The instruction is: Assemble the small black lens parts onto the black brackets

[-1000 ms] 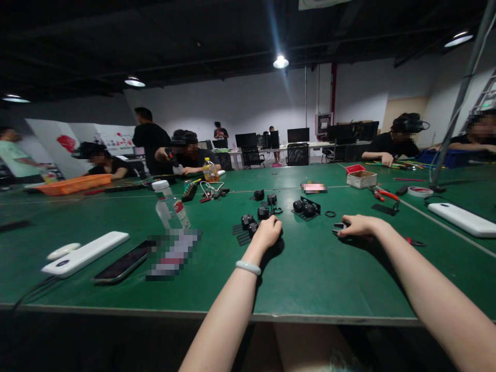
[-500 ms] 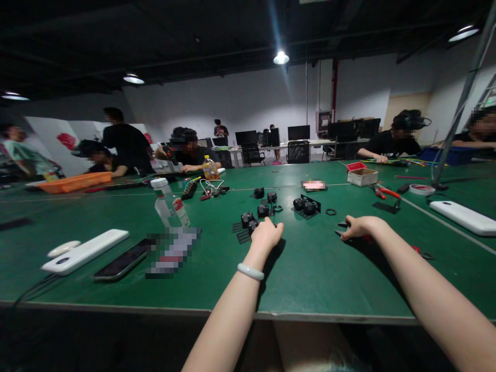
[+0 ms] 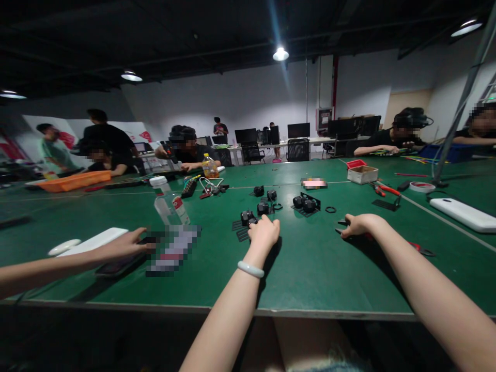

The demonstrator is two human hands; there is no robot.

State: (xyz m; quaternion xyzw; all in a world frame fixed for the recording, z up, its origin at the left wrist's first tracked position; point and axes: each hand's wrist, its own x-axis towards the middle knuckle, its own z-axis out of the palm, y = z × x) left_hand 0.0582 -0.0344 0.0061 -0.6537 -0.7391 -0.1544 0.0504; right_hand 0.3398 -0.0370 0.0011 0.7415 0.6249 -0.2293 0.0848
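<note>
My left hand (image 3: 264, 232), a pale bangle on its wrist, is closed with its fingertips against a black knobbed part (image 3: 251, 221) on a slotted plate. The fingers cover much of that part. More black knobbed parts (image 3: 262, 208) lie just beyond it, and two others (image 3: 304, 203) sit on a bracket to the right. Wrapped round a pair of pliers (image 3: 341, 223), my right hand (image 3: 358, 226) rests low over the table. The black jaws stand apart and point left; most of the handles is hidden. A black ring nut (image 3: 330, 210) lies behind the jaws.
Another person's hand (image 3: 127, 244) reaches from the left over a dark phone (image 3: 116, 267). Nearby stand a clear bottle (image 3: 165, 204) and a white power bank (image 3: 103, 238). Rightward lie red-handled pliers (image 3: 387, 189), a small box (image 3: 363, 176), tape (image 3: 422, 188) and a white device (image 3: 463, 214).
Another person's arm has come in from the left, over the phone and white power bank. My left hand has shifted slightly left; my right hand stays nearly still with the pliers.
</note>
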